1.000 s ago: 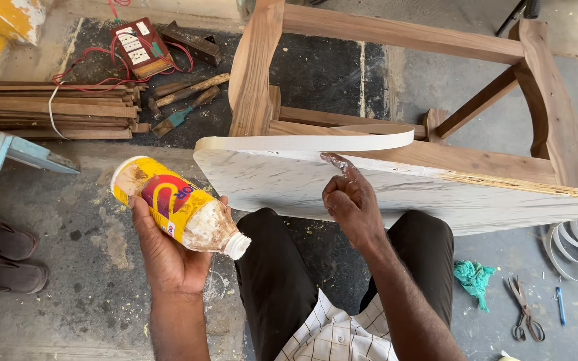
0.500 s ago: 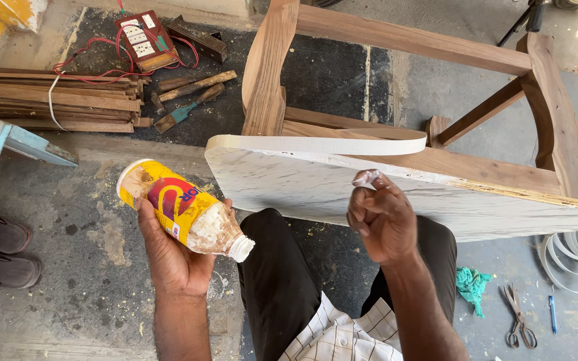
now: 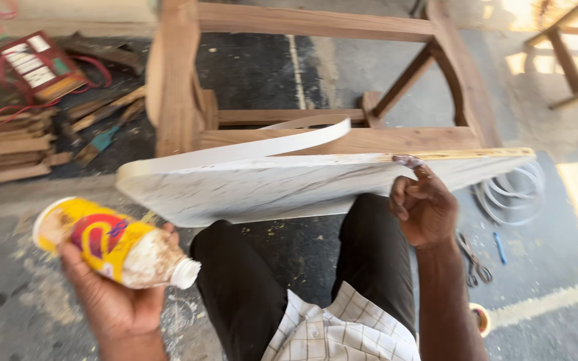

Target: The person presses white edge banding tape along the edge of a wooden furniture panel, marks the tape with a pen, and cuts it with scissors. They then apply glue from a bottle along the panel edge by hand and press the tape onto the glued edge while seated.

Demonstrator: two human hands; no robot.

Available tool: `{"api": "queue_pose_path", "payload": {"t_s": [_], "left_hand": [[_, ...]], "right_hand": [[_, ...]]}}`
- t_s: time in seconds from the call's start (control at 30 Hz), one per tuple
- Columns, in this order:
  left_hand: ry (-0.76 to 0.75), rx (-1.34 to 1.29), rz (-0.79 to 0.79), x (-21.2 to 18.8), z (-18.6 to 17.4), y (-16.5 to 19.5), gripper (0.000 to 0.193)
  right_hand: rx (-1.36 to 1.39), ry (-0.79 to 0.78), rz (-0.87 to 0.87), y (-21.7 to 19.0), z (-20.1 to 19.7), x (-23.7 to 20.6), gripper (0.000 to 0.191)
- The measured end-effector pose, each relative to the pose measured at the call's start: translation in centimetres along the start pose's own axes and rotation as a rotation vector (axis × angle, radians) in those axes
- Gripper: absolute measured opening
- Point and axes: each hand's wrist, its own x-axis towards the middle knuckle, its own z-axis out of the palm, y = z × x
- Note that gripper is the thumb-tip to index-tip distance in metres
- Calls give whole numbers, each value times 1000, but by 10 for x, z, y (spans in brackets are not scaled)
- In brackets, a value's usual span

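Stacked wooden strips (image 3: 8,144) and a red box (image 3: 35,63) are lying on the floor at far left. My left hand (image 3: 112,301) is grasping a yellow glue bottle (image 3: 112,244), tilted nozzle-down, its contents hidden. A white marbled board (image 3: 269,190) is resting across my knees against a wooden chair frame (image 3: 316,80), a white edge strip (image 3: 249,147) curling off it. My right hand (image 3: 423,207), loosely curled and holding nothing, is touching a glue-smeared fingertip to the board's edge. Scissors (image 3: 473,257) are lying beside.
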Motion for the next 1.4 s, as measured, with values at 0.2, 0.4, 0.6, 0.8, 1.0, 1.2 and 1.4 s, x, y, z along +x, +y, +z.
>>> {"api": "queue_pose_path", "payload": {"t_s": [0.2, 0.4, 0.6, 0.8, 1.0, 1.2, 1.4], "left_hand": [[121, 118, -63, 0, 6, -9, 107], [84, 169, -92, 2, -5, -10, 114], [87, 175, -96, 6, -17, -15, 114], [90, 138, -101, 3, -8, -16, 110], [119, 112, -51, -3, -3, -11, 97], [-20, -141, -60, 4, -7, -10, 83], [75, -142, -16, 3, -5, -6, 83]], "right_hand": [[-729, 225, 8, -4, -17, 10, 41], [-2077, 230, -406, -11, 11, -6, 58], [-1936, 387, -278, -26, 20, -7, 75], [-1593, 45, -443, 11, 12, -22, 64], [-1770, 22, -764, -1, 11, -9, 70], [-2222, 300, 154, 10, 47, -11, 95], [-1393, -325, -335, 64, 113, -25, 79]]}}
